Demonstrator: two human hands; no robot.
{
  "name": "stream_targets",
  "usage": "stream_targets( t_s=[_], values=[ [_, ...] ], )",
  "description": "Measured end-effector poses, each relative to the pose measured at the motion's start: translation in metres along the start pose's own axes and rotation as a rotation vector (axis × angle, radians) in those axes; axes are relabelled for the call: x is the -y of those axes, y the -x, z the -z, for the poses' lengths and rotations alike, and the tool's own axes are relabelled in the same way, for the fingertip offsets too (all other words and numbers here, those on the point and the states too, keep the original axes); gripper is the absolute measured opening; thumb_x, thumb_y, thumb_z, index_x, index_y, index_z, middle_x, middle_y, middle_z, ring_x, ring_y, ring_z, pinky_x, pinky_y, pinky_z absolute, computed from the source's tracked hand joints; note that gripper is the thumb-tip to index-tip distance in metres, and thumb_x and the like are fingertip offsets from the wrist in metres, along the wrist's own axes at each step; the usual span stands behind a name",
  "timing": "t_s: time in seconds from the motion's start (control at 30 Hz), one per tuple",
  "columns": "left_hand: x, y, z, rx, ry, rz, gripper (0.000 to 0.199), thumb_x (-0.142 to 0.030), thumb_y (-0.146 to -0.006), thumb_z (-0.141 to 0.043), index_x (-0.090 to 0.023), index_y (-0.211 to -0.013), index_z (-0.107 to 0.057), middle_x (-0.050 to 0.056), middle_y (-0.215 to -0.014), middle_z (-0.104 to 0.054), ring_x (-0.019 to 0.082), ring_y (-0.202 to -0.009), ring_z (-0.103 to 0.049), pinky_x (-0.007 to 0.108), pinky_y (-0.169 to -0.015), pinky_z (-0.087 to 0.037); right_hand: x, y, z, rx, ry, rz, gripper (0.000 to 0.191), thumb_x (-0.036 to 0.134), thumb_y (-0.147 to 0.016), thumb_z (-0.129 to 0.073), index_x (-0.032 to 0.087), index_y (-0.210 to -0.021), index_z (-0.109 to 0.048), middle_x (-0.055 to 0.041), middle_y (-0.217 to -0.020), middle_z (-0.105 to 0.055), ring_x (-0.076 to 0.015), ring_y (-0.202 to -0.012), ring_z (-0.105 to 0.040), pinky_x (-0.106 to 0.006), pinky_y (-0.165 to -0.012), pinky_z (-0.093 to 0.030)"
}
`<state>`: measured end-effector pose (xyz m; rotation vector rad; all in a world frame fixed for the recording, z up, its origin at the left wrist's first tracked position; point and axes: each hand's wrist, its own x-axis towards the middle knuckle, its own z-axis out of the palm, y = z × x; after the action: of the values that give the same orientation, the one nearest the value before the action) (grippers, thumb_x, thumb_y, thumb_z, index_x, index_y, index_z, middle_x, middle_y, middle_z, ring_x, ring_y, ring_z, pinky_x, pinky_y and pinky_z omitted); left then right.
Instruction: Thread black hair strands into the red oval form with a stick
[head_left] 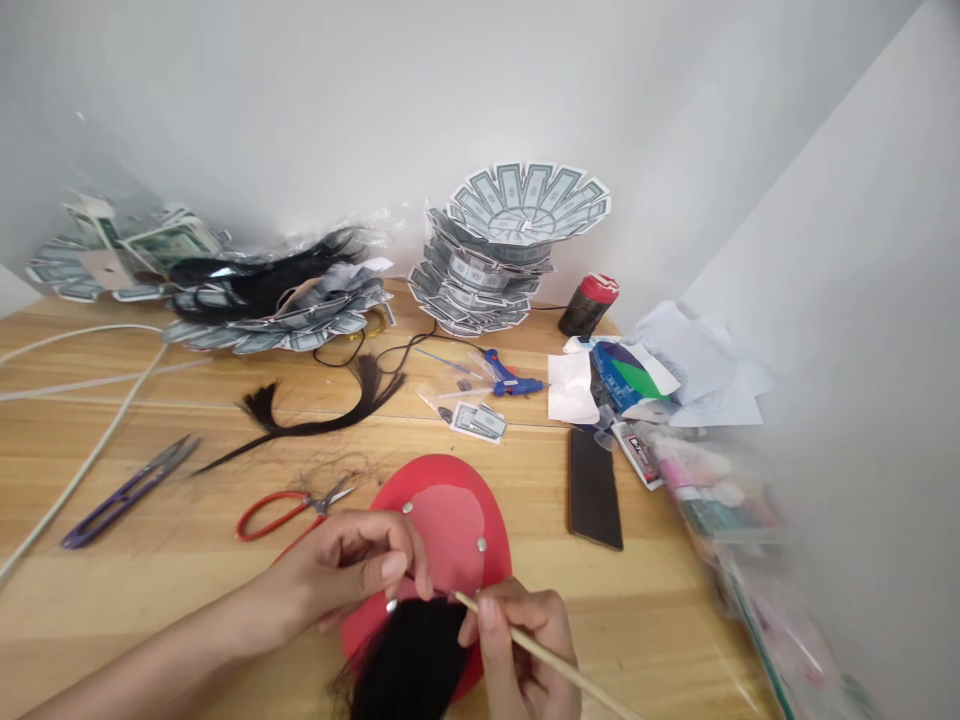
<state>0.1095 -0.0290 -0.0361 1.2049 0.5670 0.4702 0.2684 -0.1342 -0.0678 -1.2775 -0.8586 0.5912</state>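
A red oval pad [439, 475] lies at the front of the table, with a lighter pink sheet [442, 525] fastened on it by several round-headed pins. Black hair [412, 660] hangs from the sheet's near edge. My right hand [529, 645] grips a thin pale wooden stick [559, 662], its tip touching or very near the top of the hair. My left hand [367, 565] is closed in a pinch over the pad's left side, close to that tip; what is between its fingers is too small to make out.
Red-handled scissors [274, 515] and purple thread snips [127, 495] lie left. Behind are a loose black hair bundle [315, 425], a blue glue gun [514, 383] and stacked paper-note bowls [480, 270]. A black phone [595, 490], papers and plastic packets [727, 500] line the right.
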Motion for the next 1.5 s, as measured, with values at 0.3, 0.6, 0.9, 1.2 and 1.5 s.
stream_targets(
  t_s=[0.3,0.6,0.9,1.2,1.5],
  values=[
    [0.003,-0.003,0.004,-0.025,0.074,0.032,0.038,-0.05,-0.094,-0.062,-0.015,-0.08,-0.059,0.002,-0.087,-0.068,-0.003,-0.036,-0.027,0.014,-0.033,-0.013,0.005,-0.003,0.001,0.036,0.005,0.002,0.025,0.036,-0.097,-0.061,0.023,-0.075,-0.061,0.0019,-0.062,-0.067,-0.0126,-0.056,-0.062,-0.022,-0.054,-0.046],
    [0.004,-0.001,0.005,-0.021,0.075,0.017,0.039,-0.051,-0.093,-0.062,-0.015,-0.079,-0.059,0.004,-0.088,-0.07,-0.003,-0.035,-0.028,0.014,-0.033,-0.014,0.012,-0.002,-0.002,0.016,0.039,-0.098,0.031,0.044,-0.093,-0.064,0.024,-0.07,-0.062,0.0028,-0.061,-0.066,-0.0111,-0.056,-0.06,-0.021,-0.053,-0.044],
    [0.001,-0.004,-0.003,-0.073,0.014,0.04,0.043,-0.056,-0.091,-0.062,-0.015,-0.081,-0.06,-0.001,-0.08,-0.065,-0.004,-0.034,-0.032,0.012,-0.031,-0.013,0.026,-0.023,0.008,0.167,-0.004,-0.374,0.043,0.057,-0.085,-0.068,0.022,-0.063,-0.055,0.0029,-0.052,-0.063,-0.0116,-0.049,-0.054,-0.023,-0.053,-0.041],
    [-0.001,-0.003,-0.004,-0.068,-0.033,0.07,0.046,-0.06,-0.09,-0.061,-0.014,-0.081,-0.06,0.001,-0.081,-0.067,-0.003,-0.035,-0.034,0.012,-0.032,-0.017,0.033,-0.028,0.001,0.122,0.052,-0.444,0.052,0.068,-0.081,-0.065,0.025,-0.059,-0.044,0.007,-0.041,-0.055,-0.0099,-0.04,-0.045,-0.024,-0.049,-0.034],
    [-0.001,-0.004,-0.007,-0.071,-0.039,0.074,0.046,-0.06,-0.089,-0.063,-0.015,-0.079,-0.059,0.001,-0.081,-0.067,-0.003,-0.035,-0.034,0.012,-0.033,-0.018,0.028,-0.024,0.0,0.054,0.122,-0.412,0.053,0.065,-0.084,-0.062,0.026,-0.054,-0.045,0.0072,-0.041,-0.05,-0.0099,-0.04,-0.043,-0.024,-0.048,-0.036]
  ],
)
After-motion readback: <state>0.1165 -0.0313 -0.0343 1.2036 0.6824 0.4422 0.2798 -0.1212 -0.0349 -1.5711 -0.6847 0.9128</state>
